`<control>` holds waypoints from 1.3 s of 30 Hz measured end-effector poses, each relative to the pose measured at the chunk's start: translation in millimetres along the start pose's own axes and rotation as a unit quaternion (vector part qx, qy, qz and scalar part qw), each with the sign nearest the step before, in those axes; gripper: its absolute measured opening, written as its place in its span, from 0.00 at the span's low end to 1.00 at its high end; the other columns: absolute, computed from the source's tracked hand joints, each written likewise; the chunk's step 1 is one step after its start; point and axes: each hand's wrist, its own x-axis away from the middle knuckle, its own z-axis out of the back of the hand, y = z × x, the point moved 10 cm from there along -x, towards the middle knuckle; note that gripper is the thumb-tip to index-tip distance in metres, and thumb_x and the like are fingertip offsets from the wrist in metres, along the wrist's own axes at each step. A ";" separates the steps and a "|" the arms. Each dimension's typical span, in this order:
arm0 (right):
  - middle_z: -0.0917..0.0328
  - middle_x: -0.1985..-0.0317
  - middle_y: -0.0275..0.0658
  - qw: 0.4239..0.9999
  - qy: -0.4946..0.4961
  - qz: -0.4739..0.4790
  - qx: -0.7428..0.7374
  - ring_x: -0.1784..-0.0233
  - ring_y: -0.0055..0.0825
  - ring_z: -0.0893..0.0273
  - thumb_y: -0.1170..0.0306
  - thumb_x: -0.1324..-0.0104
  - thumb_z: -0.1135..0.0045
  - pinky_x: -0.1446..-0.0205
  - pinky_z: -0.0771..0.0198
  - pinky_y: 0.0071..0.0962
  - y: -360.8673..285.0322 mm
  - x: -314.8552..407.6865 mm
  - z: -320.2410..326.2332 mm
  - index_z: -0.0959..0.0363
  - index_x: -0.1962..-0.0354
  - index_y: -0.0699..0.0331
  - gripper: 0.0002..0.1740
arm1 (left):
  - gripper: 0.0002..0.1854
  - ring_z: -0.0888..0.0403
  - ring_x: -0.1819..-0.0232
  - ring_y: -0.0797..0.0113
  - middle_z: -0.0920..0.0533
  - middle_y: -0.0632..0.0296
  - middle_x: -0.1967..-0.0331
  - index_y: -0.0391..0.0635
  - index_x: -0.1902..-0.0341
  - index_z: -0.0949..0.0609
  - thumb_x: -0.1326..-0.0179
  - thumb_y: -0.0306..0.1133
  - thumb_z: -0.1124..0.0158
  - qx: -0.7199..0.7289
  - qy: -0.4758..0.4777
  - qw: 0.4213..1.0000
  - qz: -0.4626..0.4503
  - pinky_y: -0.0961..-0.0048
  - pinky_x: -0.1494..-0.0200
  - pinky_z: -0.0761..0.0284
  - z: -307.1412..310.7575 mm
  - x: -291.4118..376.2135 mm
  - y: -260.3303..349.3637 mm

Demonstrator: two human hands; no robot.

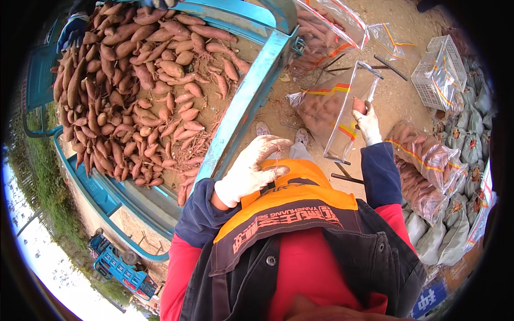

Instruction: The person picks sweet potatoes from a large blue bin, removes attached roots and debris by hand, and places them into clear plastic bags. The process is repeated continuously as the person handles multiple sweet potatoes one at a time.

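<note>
My left hand (259,166), in a white work glove, is beside the blue truck bed's edge, thumb and fingers curved around a thin reddish root strand (278,154). My right hand (366,120), also gloved, grips a sweet potato (359,105) over the mouth of a clear plastic bag (321,110) with a red and yellow stripe. That bag holds sweet potatoes and its mouth is spread on a rectangular frame (339,116). To the left, a large heap of sweet potatoes (120,88) lies in the blue truck bed (245,100).
Another person's gloved hand (73,34) touches the heap at upper left. Filled bags (425,156) lie at right, near grey-green sacks (453,228) and a white plastic crate (435,74). Another filled bag (317,36) stands behind the framed one. Dark bars (390,67) are near the ground.
</note>
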 end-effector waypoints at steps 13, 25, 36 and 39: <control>0.19 0.52 0.39 0.959 -0.092 0.235 -0.132 0.53 0.21 0.22 0.75 0.29 0.41 0.46 0.26 0.22 -317.7 100.5 -84.7 0.25 0.45 0.71 0.16 | 0.22 0.18 0.53 0.49 0.17 0.51 0.55 0.45 0.46 0.17 0.46 0.35 0.29 -0.305 0.372 0.821 0.307 0.59 0.49 0.23 267.7 199.1 -276.9; 0.20 0.55 0.40 0.862 -0.453 0.224 0.037 0.56 0.21 0.22 0.72 0.35 0.37 0.49 0.26 0.23 -449.4 220.5 -348.0 0.24 0.49 0.73 0.18 | 0.17 0.27 0.40 0.46 0.23 0.55 0.47 0.57 0.47 0.18 0.39 0.41 0.38 -0.559 0.039 0.780 0.277 0.46 0.42 0.30 248.7 62.3 -374.5; 0.30 0.39 0.60 0.759 -0.436 0.351 0.332 0.38 0.52 0.27 0.57 0.48 0.30 0.35 0.31 0.41 -401.0 203.2 -508.1 0.44 0.29 0.66 0.52 | 0.19 0.21 0.59 0.71 0.17 0.57 0.57 0.35 0.46 0.20 0.34 0.36 0.35 0.355 0.320 0.869 0.129 0.72 0.55 0.23 277.4 106.3 -285.0; 0.20 0.54 0.60 0.748 -0.457 0.324 0.356 0.49 0.55 0.21 0.59 0.48 0.32 0.43 0.27 0.44 -379.1 209.1 -527.5 0.43 0.30 0.67 0.50 | 0.18 0.20 0.61 0.68 0.16 0.57 0.60 0.36 0.50 0.19 0.29 0.41 0.41 0.303 0.385 0.856 0.165 0.72 0.56 0.23 278.9 125.3 -277.5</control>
